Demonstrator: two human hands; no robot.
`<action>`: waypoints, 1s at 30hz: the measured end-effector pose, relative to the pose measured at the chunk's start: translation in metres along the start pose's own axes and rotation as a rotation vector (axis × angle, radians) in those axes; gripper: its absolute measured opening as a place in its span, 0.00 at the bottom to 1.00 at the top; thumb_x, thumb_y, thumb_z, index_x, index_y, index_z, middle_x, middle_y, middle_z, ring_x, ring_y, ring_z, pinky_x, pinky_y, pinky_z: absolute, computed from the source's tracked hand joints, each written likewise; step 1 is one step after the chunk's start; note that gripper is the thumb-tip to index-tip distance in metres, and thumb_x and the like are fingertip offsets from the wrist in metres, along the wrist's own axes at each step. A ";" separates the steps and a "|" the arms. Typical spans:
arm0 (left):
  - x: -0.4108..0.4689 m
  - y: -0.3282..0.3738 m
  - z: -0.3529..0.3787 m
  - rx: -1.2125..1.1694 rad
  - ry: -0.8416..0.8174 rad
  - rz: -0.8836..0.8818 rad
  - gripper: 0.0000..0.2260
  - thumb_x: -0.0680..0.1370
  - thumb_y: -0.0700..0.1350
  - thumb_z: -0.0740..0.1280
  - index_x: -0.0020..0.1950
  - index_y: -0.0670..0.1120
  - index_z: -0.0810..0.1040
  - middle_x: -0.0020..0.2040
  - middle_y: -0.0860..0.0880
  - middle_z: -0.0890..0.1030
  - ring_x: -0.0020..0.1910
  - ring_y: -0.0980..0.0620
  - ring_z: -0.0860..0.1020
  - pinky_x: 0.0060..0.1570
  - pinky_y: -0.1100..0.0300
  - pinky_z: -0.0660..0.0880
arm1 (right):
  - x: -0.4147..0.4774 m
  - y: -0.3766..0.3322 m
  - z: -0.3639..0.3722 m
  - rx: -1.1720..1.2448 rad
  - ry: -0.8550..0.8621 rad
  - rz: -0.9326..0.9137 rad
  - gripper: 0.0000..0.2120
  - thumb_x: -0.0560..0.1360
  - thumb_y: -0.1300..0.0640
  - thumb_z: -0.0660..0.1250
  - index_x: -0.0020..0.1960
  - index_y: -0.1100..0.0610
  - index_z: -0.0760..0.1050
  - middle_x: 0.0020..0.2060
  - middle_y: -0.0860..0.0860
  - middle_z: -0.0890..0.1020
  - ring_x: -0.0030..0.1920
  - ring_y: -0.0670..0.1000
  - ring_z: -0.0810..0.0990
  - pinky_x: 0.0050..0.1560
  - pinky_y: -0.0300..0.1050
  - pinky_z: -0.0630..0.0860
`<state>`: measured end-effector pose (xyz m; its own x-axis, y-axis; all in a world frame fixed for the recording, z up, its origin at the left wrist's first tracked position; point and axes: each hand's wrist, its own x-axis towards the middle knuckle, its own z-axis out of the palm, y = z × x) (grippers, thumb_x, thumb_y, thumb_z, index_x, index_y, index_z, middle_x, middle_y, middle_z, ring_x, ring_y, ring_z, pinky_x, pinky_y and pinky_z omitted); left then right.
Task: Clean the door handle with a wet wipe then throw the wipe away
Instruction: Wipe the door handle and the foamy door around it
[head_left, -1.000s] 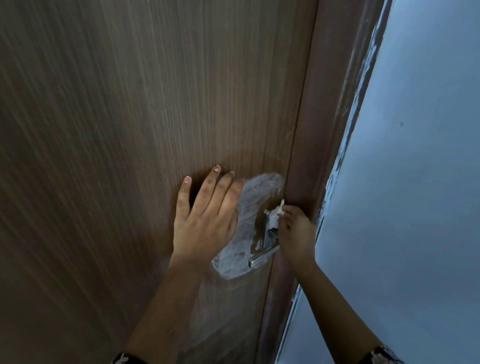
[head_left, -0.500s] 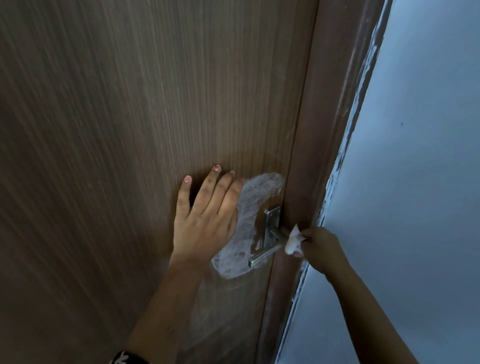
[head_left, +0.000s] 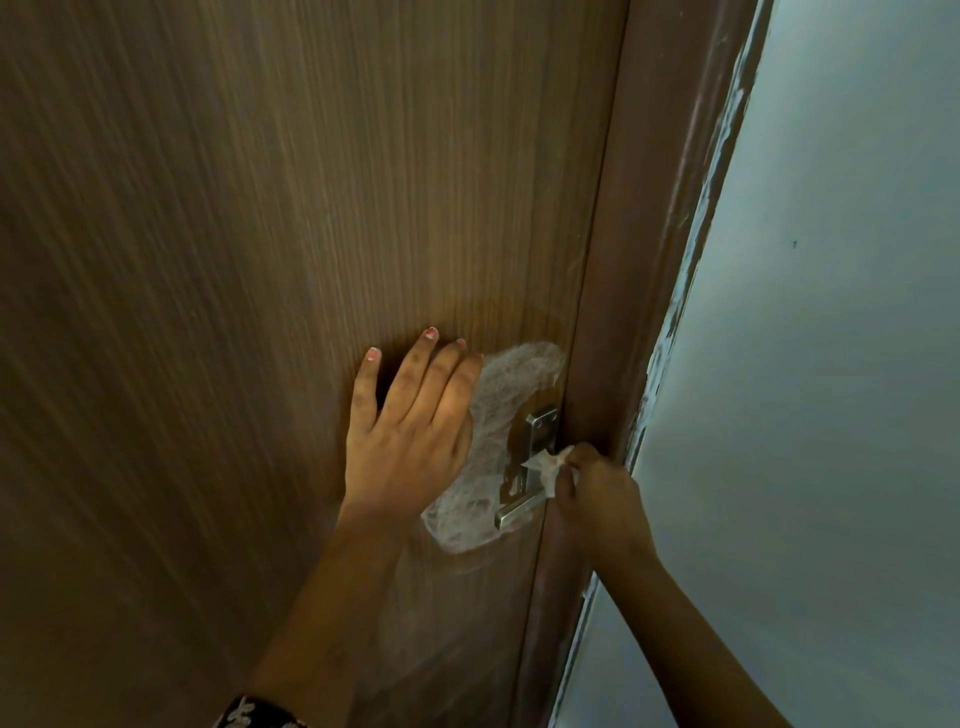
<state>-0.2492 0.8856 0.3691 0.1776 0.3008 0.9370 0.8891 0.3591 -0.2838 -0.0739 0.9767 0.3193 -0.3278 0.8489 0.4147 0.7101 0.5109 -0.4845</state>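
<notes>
A brown wood-grain door (head_left: 260, 260) filled most of the view, seen from close up and looking down along it. The left hand (head_left: 410, 431) lay flat and open against the door, fingers spread and pointing up, holding nothing; its thumb side just touched a patch of cloudy plastic film (head_left: 483, 467) stuck to the door around the lock. To the right of that hand, near the door's edge, sat the metal door handle (head_left: 524, 499). Its back plate stood upright along the door, and its lever ran on a slant, the free end pointing down and to the left. The right hand (head_left: 597, 493) was closed around a crumpled white wipe (head_left: 545, 465), pinching it between fingertips and thumb. The wipe was pressed against the handle where the lever met the plate. Further right stood the darker brown door frame (head_left: 649, 260), then a pale blue-grey wall (head_left: 831, 364) with chipped paint along the frame's edge. Compared with half a second earlier, the right hand had moved back in toward the door, bringing the wipe from just off the handle's right side onto the handle itself. The left hand had not moved.
</notes>
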 end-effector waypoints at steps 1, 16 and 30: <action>0.000 0.000 0.001 0.003 -0.004 0.000 0.18 0.80 0.48 0.60 0.70 0.47 0.71 0.66 0.50 0.76 0.70 0.49 0.69 0.75 0.45 0.49 | -0.002 0.000 0.000 0.001 0.013 0.009 0.07 0.78 0.58 0.60 0.50 0.60 0.75 0.45 0.56 0.83 0.43 0.55 0.82 0.39 0.35 0.66; 0.000 0.000 0.001 0.029 -0.014 -0.021 0.18 0.80 0.48 0.61 0.69 0.47 0.71 0.66 0.49 0.76 0.70 0.50 0.68 0.76 0.46 0.47 | -0.055 -0.030 0.024 0.334 -0.016 0.123 0.08 0.79 0.51 0.59 0.56 0.51 0.67 0.47 0.50 0.81 0.47 0.51 0.82 0.41 0.41 0.77; 0.004 -0.001 -0.004 -0.020 -0.070 -0.007 0.18 0.78 0.46 0.63 0.68 0.46 0.71 0.64 0.48 0.78 0.70 0.49 0.68 0.75 0.46 0.46 | -0.037 -0.031 0.051 1.768 -0.106 1.081 0.13 0.80 0.57 0.53 0.57 0.60 0.72 0.43 0.56 0.79 0.42 0.53 0.79 0.43 0.45 0.75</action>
<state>-0.2475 0.8828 0.3740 0.1422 0.3594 0.9223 0.8987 0.3437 -0.2725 -0.1152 0.9362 0.2798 -0.3549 0.7993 -0.4850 -0.6097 -0.5911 -0.5281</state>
